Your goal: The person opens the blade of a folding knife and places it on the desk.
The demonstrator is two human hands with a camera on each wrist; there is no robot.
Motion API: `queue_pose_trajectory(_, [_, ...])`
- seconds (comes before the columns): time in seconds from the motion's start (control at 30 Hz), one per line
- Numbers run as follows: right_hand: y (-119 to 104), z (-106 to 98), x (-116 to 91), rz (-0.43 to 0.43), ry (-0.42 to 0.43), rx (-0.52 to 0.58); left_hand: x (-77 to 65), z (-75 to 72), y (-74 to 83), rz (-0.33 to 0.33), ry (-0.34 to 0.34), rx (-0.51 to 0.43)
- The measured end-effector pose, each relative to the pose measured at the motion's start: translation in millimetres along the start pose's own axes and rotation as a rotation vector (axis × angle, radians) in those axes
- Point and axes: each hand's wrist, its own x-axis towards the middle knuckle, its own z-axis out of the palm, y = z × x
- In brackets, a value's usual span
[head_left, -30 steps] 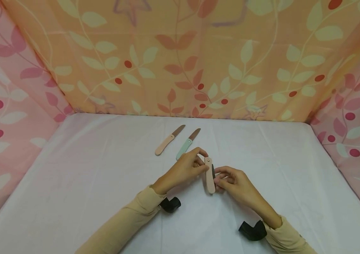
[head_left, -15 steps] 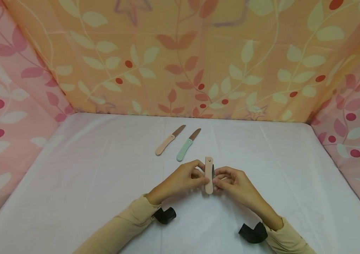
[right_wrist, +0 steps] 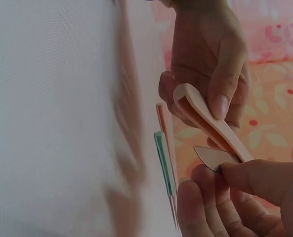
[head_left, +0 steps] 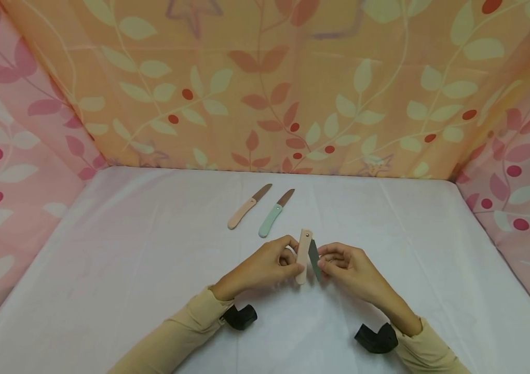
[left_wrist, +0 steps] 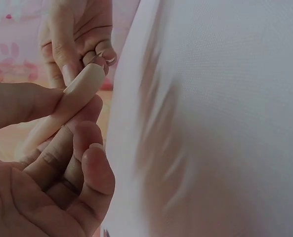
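Between my hands is a pale pink folding knife [head_left: 304, 254], its blade [head_left: 314, 259] swung partway out of the handle. My left hand [head_left: 265, 267] pinches the handle [left_wrist: 77, 94] between thumb and fingers, below the pivot rivet. The blade's tip half is pinched by my right hand [head_left: 351, 270], thumb on one face and fingers behind. In the right wrist view the blade tip [right_wrist: 210, 157] pokes out beyond the right thumb, and the slot in the handle [right_wrist: 190, 94] faces the camera.
Behind the hands, a peach-handled knife [head_left: 243, 212] and a mint-green-handled knife [head_left: 271, 219] lie unfolded, side by side on the white tablecloth [head_left: 152, 291]. Floral curtains [head_left: 265, 93] enclose the table's back and sides. A black wrist camera mount sits on each cuff.
The left hand's grip has slid down the knife handle. The blade, earlier mostly folded in, has swung out to the right with the right hand while the handle tilts left.
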Motion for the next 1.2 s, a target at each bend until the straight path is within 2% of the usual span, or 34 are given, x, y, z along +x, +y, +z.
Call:
queue_pose_trajectory(0.17, [0,-8,0,-0.036,-0.006,-0.002,-0.9,-3.9,0.2,-0.032,-0.018,-0.012])
queue_pose_trajectory(0.33, [2,-12,0,-0.015,-0.04,0.014,-1.2,-5.2,0.3,-0.07,-0.014,0.017])
queue_pose_trajectory(0.63, [3,-12,2,0.023,-0.102,0.053,1.1,-2.1,-1.7,-0.029,0.073,0.034])
queue_pose_trajectory(0.83, [1,-11,1,-0.001,-0.05,0.027,3.0,3.6,-2.7,0.015,0.125,0.065])
queue_pose_trajectory(0.97, [-1,-12,2,-0.003,-0.013,0.002,3.8,5.6,-3.0,0.019,0.151,0.052])
queue_pose_trajectory(1.2, [0,-18,0,-0.025,0.032,-0.044,2.1,4.3,-1.9,0.064,0.139,0.051])
